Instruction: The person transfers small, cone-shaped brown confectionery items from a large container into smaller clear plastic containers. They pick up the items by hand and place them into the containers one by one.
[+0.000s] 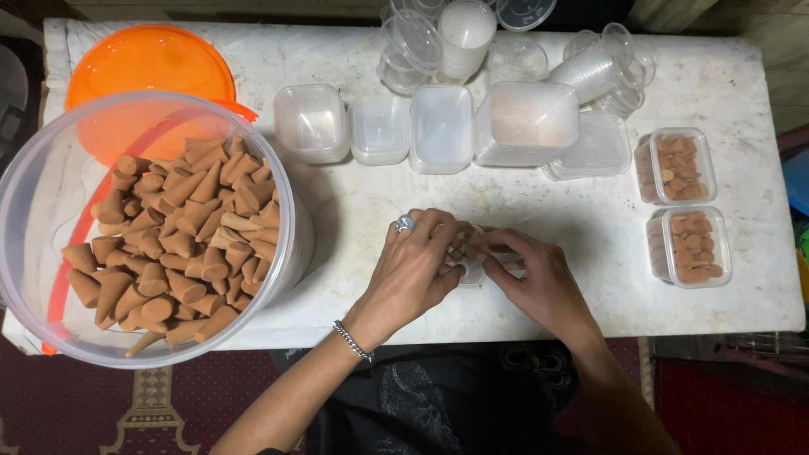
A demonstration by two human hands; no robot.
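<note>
Nearest the lens, a big clear bucket (50, 194) sits at the left end of the white table (758, 93), heaped with brown cones (181, 236), and an orange lid (152, 63) lies flat just behind it. Along the far side stands a row of empty square tubs (312, 122), with a taller upturned one at its right end resting on flat lids (602, 147), and behind them stacks of round clear cups (590, 72) and lids. Two filled tubs (687, 215), each packed with cones and closed, stand one behind the other at the right end, well apart from the hands. Nothing lies between the hands and the bucket. Both hands meet at the near edge, middle of the table, over a small clear container (474, 271) that is mostly hidden beneath them; only a bit of its rim and a few brown cones inside show between the fingers. The left hand (417, 270), with a ring and a wrist chain, curls its fingers over the container's left side; the right hand (535, 278) pinches at its right edge with bent fingers.
</note>
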